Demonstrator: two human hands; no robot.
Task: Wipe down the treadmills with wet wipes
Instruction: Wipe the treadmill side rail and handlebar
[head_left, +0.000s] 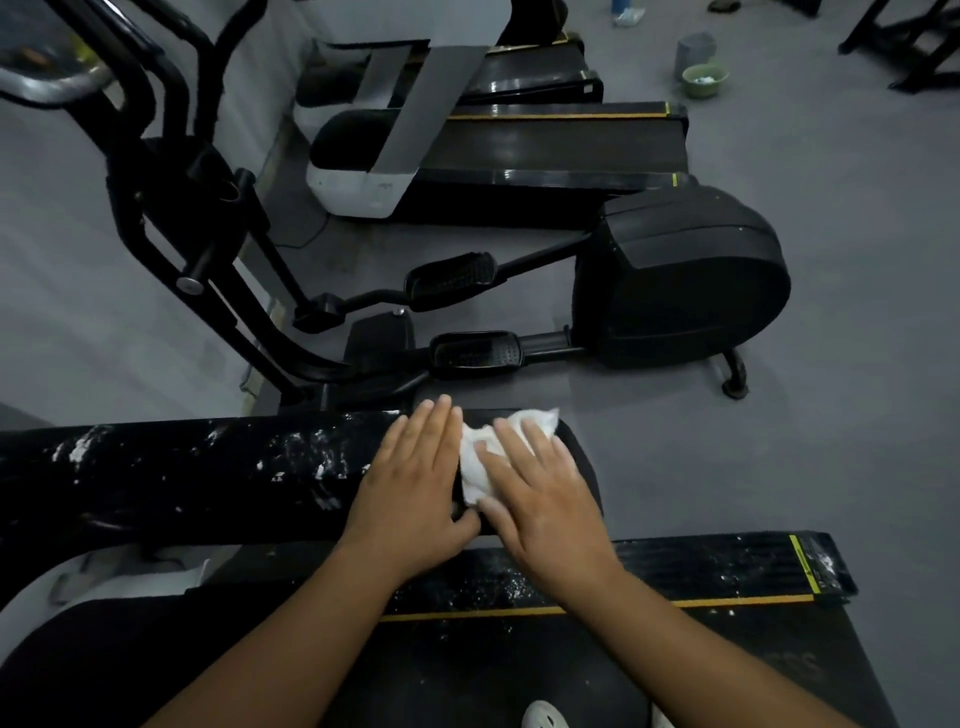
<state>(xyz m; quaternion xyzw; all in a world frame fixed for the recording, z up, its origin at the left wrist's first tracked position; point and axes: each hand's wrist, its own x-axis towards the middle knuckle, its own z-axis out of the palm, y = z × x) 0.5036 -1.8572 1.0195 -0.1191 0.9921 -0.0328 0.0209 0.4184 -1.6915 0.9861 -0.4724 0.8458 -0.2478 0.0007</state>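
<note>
White wet wipe (506, 447) on treadmill handrail (208, 478), flat right hand (540, 493) pressing it, left hand (415, 488) spread beside.

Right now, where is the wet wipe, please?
Head view, lower centre: the wet wipe lies on the right end of the handrail, under the right hand.

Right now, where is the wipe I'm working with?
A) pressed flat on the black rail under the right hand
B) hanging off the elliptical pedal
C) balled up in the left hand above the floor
A: the right hand lies flat on the white wipe, pressing it to the black rail.
</note>
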